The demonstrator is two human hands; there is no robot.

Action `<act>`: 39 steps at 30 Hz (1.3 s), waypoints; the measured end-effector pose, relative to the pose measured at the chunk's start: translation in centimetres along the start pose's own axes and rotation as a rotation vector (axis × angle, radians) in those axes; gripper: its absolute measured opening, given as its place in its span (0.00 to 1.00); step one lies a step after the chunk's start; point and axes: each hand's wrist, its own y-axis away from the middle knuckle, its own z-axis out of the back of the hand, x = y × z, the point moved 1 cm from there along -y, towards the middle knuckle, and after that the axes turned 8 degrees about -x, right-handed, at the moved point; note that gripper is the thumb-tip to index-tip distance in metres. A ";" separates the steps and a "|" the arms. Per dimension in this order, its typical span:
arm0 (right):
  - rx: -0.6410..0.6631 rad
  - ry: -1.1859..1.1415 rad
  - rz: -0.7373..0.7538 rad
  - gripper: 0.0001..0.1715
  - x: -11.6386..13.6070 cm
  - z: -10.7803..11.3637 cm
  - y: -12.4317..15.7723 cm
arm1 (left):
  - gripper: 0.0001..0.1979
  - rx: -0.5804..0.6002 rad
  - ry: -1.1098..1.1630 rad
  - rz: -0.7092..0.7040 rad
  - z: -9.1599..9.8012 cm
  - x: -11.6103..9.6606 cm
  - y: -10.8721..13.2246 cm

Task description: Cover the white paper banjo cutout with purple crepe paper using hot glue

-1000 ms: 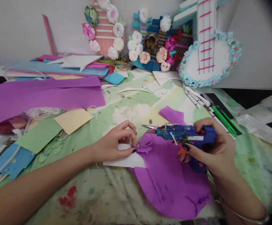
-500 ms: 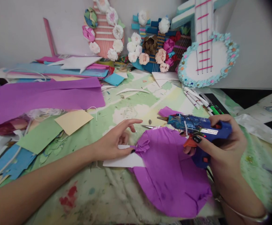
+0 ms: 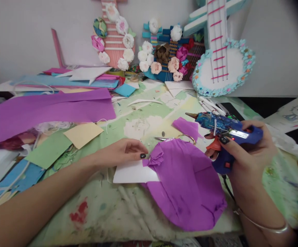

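In the head view, my right hand is wrapped round a blue hot glue gun, with fingers at its orange trigger. The metal nozzle points left, above the table and apart from the paper. My left hand has its fingers curled in and its thumb beside them, at the gathered edge of the purple crepe paper. Whether the fingertips pinch anything is hidden. The crepe paper covers a rounded flat shape, with a white strip sticking out to the left. Scissors lie partly under its far edge.
A purple sheet, coloured card and paper scraps lie at the left. A small purple piece lies beyond the covered shape. Decorated toy guitars lean on the back wall. White markers stand behind the glue gun.
The glue gun has moved right, away from the crepe paper, uncovering the scissors' handle. My left fingers, stretched out before, have curled down towards the thumb, which has shifted slightly up.
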 end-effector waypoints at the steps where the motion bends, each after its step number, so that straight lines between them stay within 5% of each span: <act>1: 0.015 -0.019 0.005 0.24 0.1 -0.1 0.0 | 0.16 -0.017 -0.035 0.033 -0.1 0.0 0.0; 7: 0.010 -0.018 0.021 0.22 0.5 -0.2 -0.3 | 0.23 -0.045 -0.293 0.046 -1.2 0.5 -0.1; 14: 0.022 -0.066 -0.001 0.23 0.3 -0.1 -0.5 | 0.21 -0.022 -0.079 0.135 -1.7 0.3 0.0; 20: -0.151 -0.086 0.007 0.25 0.6 0.3 -1.5 | 0.22 -0.067 -0.071 0.154 -1.8 0.0 0.1; 26: -0.299 -0.047 0.040 0.25 0.7 1.3 -2.8 | 0.24 0.029 0.069 0.166 -1.4 0.5 0.3; 35: -0.246 0.117 0.009 0.26 1.5 3.0 -3.4 | 0.33 -0.024 0.096 0.223 -0.8 0.4 0.6; 39: -0.098 0.363 -0.038 0.32 2.8 5.7 -3.1 | 0.25 -0.055 0.045 0.158 0.0 0.4 0.5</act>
